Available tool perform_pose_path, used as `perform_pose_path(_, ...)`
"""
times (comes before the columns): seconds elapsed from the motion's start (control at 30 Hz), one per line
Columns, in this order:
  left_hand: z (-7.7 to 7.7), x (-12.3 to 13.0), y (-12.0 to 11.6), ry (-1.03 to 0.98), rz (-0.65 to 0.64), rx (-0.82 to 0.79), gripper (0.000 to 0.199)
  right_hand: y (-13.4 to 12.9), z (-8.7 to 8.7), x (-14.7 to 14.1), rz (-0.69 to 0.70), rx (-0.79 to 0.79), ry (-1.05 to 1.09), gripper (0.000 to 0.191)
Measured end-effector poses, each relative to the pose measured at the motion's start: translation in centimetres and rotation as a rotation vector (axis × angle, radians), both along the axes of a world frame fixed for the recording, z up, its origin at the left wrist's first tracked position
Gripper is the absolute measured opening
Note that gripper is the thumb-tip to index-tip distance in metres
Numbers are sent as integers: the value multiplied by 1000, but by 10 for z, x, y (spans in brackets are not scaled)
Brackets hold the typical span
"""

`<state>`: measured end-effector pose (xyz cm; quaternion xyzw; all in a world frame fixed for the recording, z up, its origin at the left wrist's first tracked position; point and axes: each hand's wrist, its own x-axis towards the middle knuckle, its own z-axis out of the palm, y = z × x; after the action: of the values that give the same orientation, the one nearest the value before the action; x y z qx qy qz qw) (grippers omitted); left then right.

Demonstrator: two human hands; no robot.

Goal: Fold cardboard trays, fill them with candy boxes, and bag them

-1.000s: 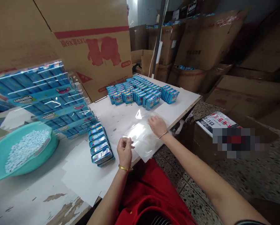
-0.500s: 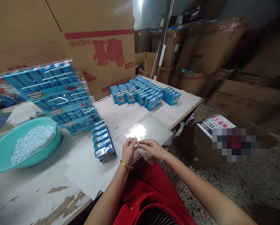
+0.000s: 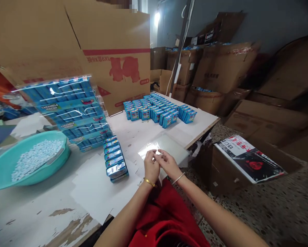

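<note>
My left hand point(image 3: 151, 165) and my right hand point(image 3: 169, 165) meet at the table's front edge, fingers bent and fingertips close together. A thin clear plastic bag point(image 3: 163, 175) hangs below the fingers, pinched between them; its upper edge is hidden by the hands. Just beyond lies a flat stack of clear plastic bags point(image 3: 175, 150), shiny at its left end. To the left of my left hand, a row of small blue boxes point(image 3: 114, 154) stands on white paper.
Blue boxes point(image 3: 156, 111) stand in rows farther back. At left are film-wrapped display packs point(image 3: 73, 113) and a teal basin point(image 3: 58, 164) of small pale pieces. A large carton point(image 3: 117, 34) stands behind; an open carton point(image 3: 220, 168) sits right of the table point(image 3: 133, 137).
The view has tilted up slightly. Both hands have drawn closer together, the left one shifting right, with the fingertips still meeting over the clear film.
</note>
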<state>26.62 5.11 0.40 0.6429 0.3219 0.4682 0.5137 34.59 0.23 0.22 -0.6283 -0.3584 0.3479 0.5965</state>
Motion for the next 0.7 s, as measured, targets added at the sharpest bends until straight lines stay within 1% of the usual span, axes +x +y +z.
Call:
perform_pose_path(0.07, 5, 6, -2, -23, -5, 17, 19, 0, 2, 5, -62, 25, -114, 44)
perform_pose_path(0.13, 12, 9, -1, -60, -12, 22, 23, -3, 14, 17, -132, 43, -361, 40)
perform_pose_path(0.2, 24, 10, 2, -121, -15, 12, 24, -9, 38, 32, -254, 66, -689, 37)
perform_pose_path(0.27, 38, 10, 6, -188, 2, -8, 26, -16, 71, 42, -400, 86, -986, 34)
perform_pose_path(0.3, 46, 10, 8, -225, 12, -23, 28, -18, 87, 44, -448, 95, -1122, 33)
perform_pose_path(0.33, 51, 9, 10, -260, 23, -41, 28, -18, 101, 44, -473, 107, -1247, 33)
perform_pose_path(0.37, 55, 8, 12, -290, 33, -65, 27, -17, 111, 41, -470, 113, -1358, 33)
perform_pose_path(0.4, 56, 5, 14, -309, 45, -94, 26, -15, 117, 37, -438, 108, -1452, 33)
perform_pose_path(0.43, 54, 2, 16, -312, 65, -126, 25, -11, 116, 31, -385, 86, -1523, 33)
perform_pose_path(0.47, 48, -3, 16, -296, 95, -160, 24, -6, 111, 24, -310, 45, -1569, 33)
perform_pose_path(0.5, 39, -10, 15, -260, 126, -197, 24, -2, 100, 16, -220, -13, -1590, 33)
perform_pose_path(0.57, 14, -30, 10, -147, 175, -277, 26, 6, 70, -2, -9, -160, -1558, 32)
perform_pose_path(0.63, -11, -57, -1, -23, 196, -346, 28, 7, 37, -22, 193, -292, -1455, 30)
perform_pose_path(0.67, -21, -72, -9, 29, 206, -351, 30, 6, 23, -32, 275, -336, -1396, 29)
perform_pose_path(0.7, -28, -86, -18, 69, 231, -323, 30, 4, 11, -42, 338, -366, -1339, 29)
